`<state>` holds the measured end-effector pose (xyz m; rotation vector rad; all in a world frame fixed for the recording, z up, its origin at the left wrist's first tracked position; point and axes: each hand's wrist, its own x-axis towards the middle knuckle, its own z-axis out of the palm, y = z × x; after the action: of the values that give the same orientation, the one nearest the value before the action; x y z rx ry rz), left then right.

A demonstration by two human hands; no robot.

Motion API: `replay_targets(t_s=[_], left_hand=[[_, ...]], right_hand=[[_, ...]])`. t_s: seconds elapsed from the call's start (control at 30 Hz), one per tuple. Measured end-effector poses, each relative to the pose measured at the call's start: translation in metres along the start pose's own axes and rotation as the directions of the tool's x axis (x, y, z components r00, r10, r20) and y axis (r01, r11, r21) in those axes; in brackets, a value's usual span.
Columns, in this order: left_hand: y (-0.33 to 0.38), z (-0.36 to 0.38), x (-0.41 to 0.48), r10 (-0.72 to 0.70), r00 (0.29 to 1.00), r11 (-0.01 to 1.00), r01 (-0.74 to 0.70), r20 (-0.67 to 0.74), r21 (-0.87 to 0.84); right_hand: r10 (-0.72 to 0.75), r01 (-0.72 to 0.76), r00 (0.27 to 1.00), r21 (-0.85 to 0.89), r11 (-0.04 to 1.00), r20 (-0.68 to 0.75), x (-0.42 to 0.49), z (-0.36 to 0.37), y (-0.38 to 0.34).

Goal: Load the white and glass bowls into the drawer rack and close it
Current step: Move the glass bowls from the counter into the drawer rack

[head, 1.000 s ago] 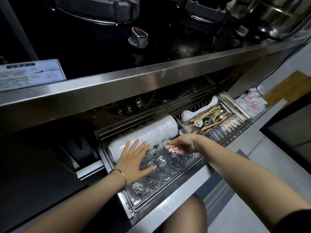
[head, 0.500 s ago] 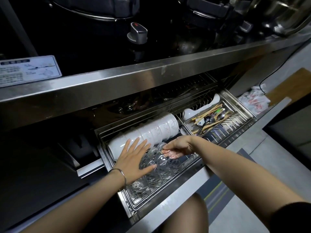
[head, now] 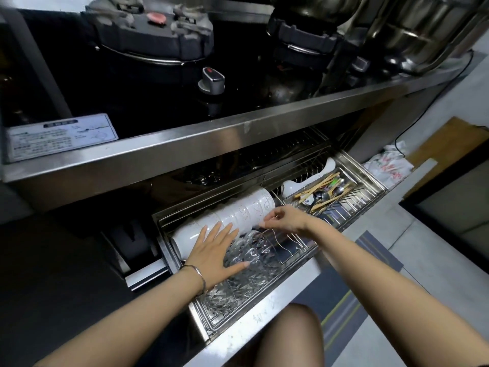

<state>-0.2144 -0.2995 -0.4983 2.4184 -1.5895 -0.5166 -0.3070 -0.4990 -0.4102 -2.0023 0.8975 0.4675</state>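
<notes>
Breakage is the main risk. Head view: glass bowls [head: 246, 268] lie nested on their sides at the front of the open drawer rack [head: 304, 249], white bowls [head: 232, 215] behind. Left hand [head: 214, 256] rests flat, fingers spread, gripping nothing. Right hand [head: 287, 217], fingers pinched at the white bowls' end, has lifted off the glass; a shove could chip rims.
</notes>
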Motion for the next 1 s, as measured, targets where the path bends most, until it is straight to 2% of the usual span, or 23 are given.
replay_targets(t_s=[0.07, 0.17, 0.3, 0.43, 0.53, 0.63, 0.8, 1.0], left_hand=[[0.01, -0.013, -0.002, 0.023, 0.999, 0.999, -0.024, -0.03, -0.029], [0.028, -0.044, -0.007, 0.079, 0.991, 0.995, -0.085, -0.113, -0.05], [0.055, -0.102, -0.021, 0.16, 0.949, 0.979, -0.188, -0.272, -0.082], [0.071, -0.165, -0.048, 0.243, 0.874, 0.954, -0.293, -0.421, -0.058], [0.068, -0.215, -0.073, 0.285, 0.792, 0.943, -0.332, -0.54, 0.011], [0.05, -0.259, -0.101, 0.269, 0.732, 0.948, -0.315, -0.626, 0.04], [0.002, -0.315, -0.154, 0.185, 0.661, 0.981, -0.172, -0.727, 0.093], [-0.074, -0.356, -0.213, 0.046, 0.597, 0.999, -0.032, -0.801, 0.034]], right_hand=[[-0.085, 0.089, 0.991, 0.032, 0.995, -0.106, -0.022, -0.009, -0.005], [-0.176, 0.228, 0.95, 0.184, 0.956, -0.258, -0.056, -0.021, -0.013], [-0.284, 0.422, 0.833, 0.214, 0.881, -0.474, -0.1, -0.036, -0.029], [-0.399, 0.577, 0.721, 0.172, 0.799, -0.566, -0.137, -0.043, -0.065], [-0.507, 0.663, 0.652, 0.1, 0.742, -0.564, -0.16, -0.039, -0.105], [-0.611, 0.727, 0.582, 0.008, 0.686, -0.536, -0.173, -0.029, -0.15], [-0.744, 0.797, 0.518, -0.079, 0.599, -0.423, -0.183, -0.003, -0.224], [-0.847, 0.844, 0.447, -0.176, 0.506, -0.288, -0.177, 0.036, -0.3]])
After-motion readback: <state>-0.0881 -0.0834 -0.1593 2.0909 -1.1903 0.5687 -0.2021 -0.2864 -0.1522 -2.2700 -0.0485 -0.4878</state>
